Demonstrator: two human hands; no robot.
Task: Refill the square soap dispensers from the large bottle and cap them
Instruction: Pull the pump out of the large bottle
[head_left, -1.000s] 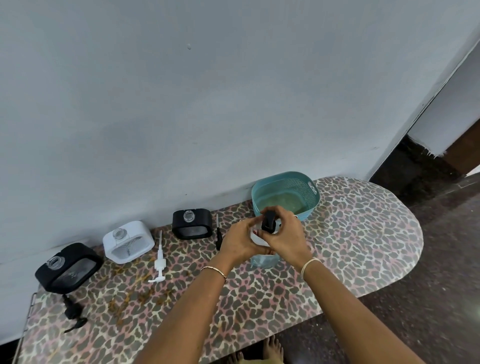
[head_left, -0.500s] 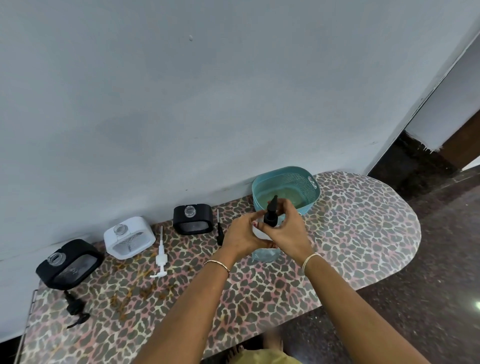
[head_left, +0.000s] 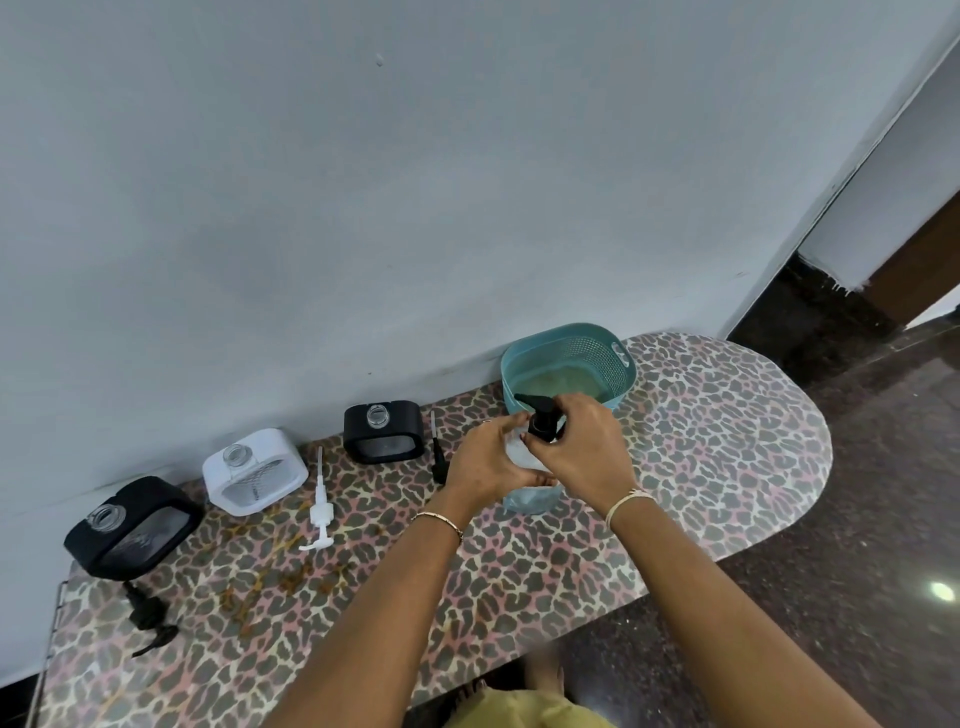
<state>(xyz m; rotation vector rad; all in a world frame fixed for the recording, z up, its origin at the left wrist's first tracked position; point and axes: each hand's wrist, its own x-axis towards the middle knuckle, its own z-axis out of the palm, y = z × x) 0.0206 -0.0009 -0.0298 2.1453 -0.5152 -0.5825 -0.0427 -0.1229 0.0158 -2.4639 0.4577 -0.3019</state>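
On the leopard-print table (head_left: 701, 467), the large translucent pale-blue plastic bottle (head_left: 530, 499) is held upright between the hands. Its body is gripped by the left hand (head_left: 488, 457) and its black pump head (head_left: 540, 421) is pinched by the right hand (head_left: 582, 452). The task appears barely begun. To the left of the hands, a glossy black square dispenser (head_left: 132, 527), a white square dispenser (head_left: 254, 470) and a matte black square dispenser (head_left: 383, 439) are left open-necked and uncapped, with a white plastic pump (head_left: 319, 506) laid between them. Fill levels cannot be told. Just beyond the hands, a teal perforated plastic basket (head_left: 571, 358) is set.
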